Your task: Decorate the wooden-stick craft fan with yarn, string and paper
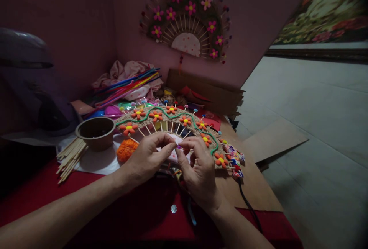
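Observation:
My left hand (153, 153) and my right hand (198, 166) meet in front of a handmade fan (169, 117) of twine and sticks, trimmed with orange flowers and a green wavy cord. A small purple bead (178, 147) shows at the fingertips of my right hand, pinched between thumb and finger. The fingers of my left hand are also pinched right beside it; a thin thread there is too fine to make out. Behind my hands lies the fan's pale spotted centre (174, 156), partly covered. An orange yarn ball (126, 150) sits just left of my left hand.
A brown bowl (96, 143) and a bundle of wooden sticks (70, 159) stand at left. Colourful pipe cleaners (129, 86) and cloth are piled behind. Another flowered fan (186, 11) hangs on the pink wall. Cardboard (253, 187) lies at right on the red tablecloth (138, 218).

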Motion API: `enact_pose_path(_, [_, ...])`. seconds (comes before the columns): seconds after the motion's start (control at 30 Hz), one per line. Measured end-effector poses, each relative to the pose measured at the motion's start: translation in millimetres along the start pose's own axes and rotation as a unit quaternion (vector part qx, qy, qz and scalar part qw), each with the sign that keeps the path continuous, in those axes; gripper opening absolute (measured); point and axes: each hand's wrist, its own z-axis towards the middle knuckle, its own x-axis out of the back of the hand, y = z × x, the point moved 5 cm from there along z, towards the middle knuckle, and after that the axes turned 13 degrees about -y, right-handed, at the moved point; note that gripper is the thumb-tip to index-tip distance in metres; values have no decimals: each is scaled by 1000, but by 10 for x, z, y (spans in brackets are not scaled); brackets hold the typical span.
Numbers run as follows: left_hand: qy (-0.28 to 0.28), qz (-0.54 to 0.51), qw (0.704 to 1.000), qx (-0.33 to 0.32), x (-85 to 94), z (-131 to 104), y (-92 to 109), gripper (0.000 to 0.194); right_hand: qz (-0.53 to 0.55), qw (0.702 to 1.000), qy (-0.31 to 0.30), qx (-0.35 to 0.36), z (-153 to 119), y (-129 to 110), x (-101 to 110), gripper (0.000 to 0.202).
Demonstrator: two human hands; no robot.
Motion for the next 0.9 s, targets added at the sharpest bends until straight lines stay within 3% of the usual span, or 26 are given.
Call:
enact_pose_path(0.1, [5,14,1000,3,-6,-4,-10,17,21,1000,4,-21,1,41,2,5])
enact_pose_path(0.27, [51,-50,997,24,40,15,-37,23,114,989,-12,-88,-15,142,-45,9])
enact_pose_path(0.43, [64,-111,991,27,53,29,-39,24,268,953,-30,-140,-1,216,-114,15])
enact_pose_path(0.57, [95,-127,987,-2,94,6,1,25,326,930,-29,-167,5,264,-148,18])
enact_pose_path(0.77, [14,-41,999,4,8,3,-28,14,304,943,-33,-134,12,209,-132,17])
enact_pose_path(0.9, [27,-37,999,9,7,4,-45,19,305,944,-42,-122,20,184,-133,15])
